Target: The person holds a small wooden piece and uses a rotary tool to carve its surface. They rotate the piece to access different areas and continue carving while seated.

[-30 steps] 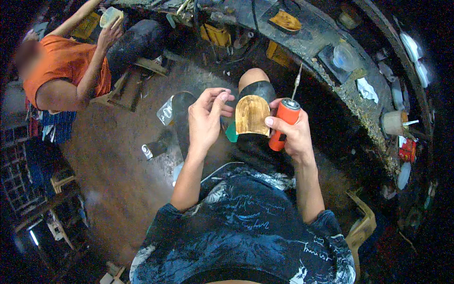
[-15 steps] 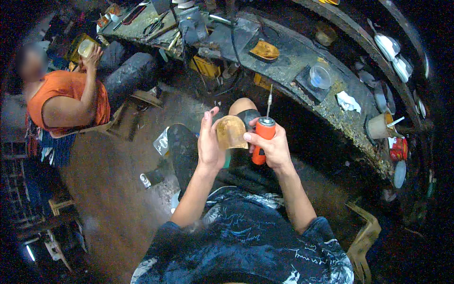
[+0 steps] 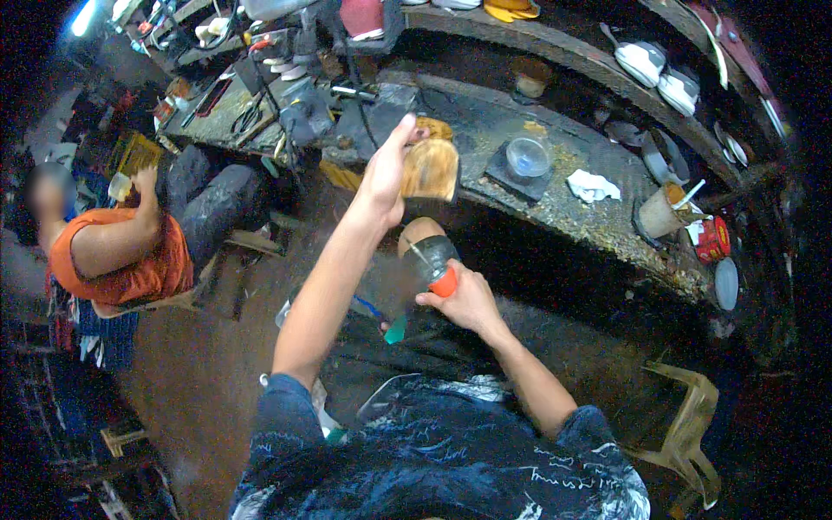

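Note:
My left hand [image 3: 384,180] is raised over the near edge of the bench, holding a tan, round-ended curved piece [image 3: 432,172] that resembles a shoe part. Its thumb stretches upward. Below it, above my knee, my right hand [image 3: 472,303] is wrapped round an orange cylindrical tool [image 3: 443,282]. The tool has a dark end and a thin metal shaft, which points up and left toward the held piece without touching it. A similar yellowish-tan piece [image 3: 436,128] on the bench is partly hidden behind the one I hold.
On the bench [image 3: 555,221] are a clear plastic bowl [image 3: 529,156], a crumpled white cloth [image 3: 594,185] and a tub [image 3: 661,211]. White shoes [image 3: 659,74] sit on a shelf. A person in orange [image 3: 139,260] sits at left with a pale piece. A stool [image 3: 685,433] stands at right.
My left hand has moved up and away with the tan piece, toward the bench. My right hand has lowered, tilting the orange tool leftward. The view has shifted, showing more shelf.

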`<state>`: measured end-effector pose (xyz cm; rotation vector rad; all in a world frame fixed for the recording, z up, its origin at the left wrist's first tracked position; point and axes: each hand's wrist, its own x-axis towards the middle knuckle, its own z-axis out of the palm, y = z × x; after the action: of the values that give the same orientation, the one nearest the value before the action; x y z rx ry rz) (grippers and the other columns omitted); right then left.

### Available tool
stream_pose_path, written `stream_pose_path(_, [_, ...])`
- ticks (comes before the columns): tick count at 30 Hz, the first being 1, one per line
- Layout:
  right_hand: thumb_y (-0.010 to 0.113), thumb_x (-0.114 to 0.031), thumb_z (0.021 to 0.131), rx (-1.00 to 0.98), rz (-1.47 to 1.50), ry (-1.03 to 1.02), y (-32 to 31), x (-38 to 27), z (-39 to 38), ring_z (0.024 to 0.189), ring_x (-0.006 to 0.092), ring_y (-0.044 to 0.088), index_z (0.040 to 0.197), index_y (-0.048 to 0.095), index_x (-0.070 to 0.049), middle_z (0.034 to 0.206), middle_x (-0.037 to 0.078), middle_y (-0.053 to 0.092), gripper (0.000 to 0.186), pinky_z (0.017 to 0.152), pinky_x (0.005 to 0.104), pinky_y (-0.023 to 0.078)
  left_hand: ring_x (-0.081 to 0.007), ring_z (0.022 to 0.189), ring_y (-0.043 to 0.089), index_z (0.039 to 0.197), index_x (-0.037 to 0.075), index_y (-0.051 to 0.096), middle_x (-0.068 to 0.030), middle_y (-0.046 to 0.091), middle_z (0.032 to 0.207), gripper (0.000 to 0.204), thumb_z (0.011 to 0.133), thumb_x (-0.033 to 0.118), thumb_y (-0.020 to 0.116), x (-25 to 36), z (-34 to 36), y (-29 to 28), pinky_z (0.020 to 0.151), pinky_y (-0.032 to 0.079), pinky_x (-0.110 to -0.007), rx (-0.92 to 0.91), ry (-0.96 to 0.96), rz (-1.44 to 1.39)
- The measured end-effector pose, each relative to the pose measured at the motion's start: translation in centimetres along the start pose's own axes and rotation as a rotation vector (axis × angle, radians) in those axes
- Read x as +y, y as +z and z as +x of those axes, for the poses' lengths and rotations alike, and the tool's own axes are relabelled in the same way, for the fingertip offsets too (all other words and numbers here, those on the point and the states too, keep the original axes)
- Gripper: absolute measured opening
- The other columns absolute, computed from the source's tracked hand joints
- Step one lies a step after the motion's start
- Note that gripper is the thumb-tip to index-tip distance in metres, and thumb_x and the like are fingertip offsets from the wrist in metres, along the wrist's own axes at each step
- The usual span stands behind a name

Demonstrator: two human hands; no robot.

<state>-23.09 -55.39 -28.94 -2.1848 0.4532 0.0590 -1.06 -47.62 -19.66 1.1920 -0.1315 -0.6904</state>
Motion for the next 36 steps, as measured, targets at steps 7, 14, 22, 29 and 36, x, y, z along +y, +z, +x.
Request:
stream_pose_path(7, [0.097,-0.046,0.076,0.006,0.007,0.047,0.3,0.0,-0.2,0.100,0.0467,0.076,0.119,0.070,-0.005,0.102,0.026,0.079,0.065,0.088,0.0533,0.060,-0.0383,0.146,0.053,0.157,-0.005,0.049,-0.0276,0.055,0.159,0.090,0.109,0.071,0.041,-0.8,17.9,5.7,0.122,0.039,-0.050,0.053,0.039,0.665])
stream_pose_path(14, [0.093,-0.042,0.080,-0.025,0.027,0.070,-0.4,0.3,-0.5,0.105,0.0475,0.075,0.125,0.068,-0.003,0.109,0.027,0.078,0.065,0.092,0.0548,0.060,-0.0443,0.139,0.050,0.156,0.000,0.053,-0.0283,0.059,0.149,0.081,0.106,0.063,0.054,0.5,10.7,5.7,0.123,0.035,-0.053,-0.015,0.642,1.254])
stream_pose_path(22, [0.071,-0.020,0.093,0.050,0.467,-0.413,3.7,1.9,3.2,0.080,0.0128,0.046,0.091,0.050,-0.008,0.083,-0.002,0.044,0.024,0.070,0.0339,0.044,-0.0450,0.140,0.045,0.162,0.002,0.046,-0.0237,0.051,0.152,0.086,0.097,0.050,0.075,-9.2,-4.3,17.3,0.120,0.035,-0.059,-0.594,1.109,1.235])
stream_pose_path(29, [0.062,-0.033,0.109,0.221,0.849,-0.085,4.8,1.8,0.4,0.096,0.0146,0.055,0.107,0.061,-0.006,0.102,0.000,0.061,0.027,0.084,0.0378,0.050,-0.0398,0.155,0.035,0.167,0.010,0.042,-0.0171,0.035,0.173,0.087,0.101,0.064,0.060,-19.3,-0.8,22.5,0.127,0.025,-0.063,-0.388,1.241,1.706])
stream_pose_path(36, [0.062,-0.046,0.112,-0.019,1.102,-0.100,4.4,4.2,1.2,0.101,0.0142,0.056,0.121,0.060,-0.008,0.112,0.000,0.062,0.040,0.089,0.0374,0.051,-0.0329,0.159,0.030,0.160,0.010,0.054,-0.0104,0.030,0.176,0.078,0.101,0.062,0.059,-19.2,-2.6,21.2,0.129,0.020,-0.059,-0.243,1.463,2.211])
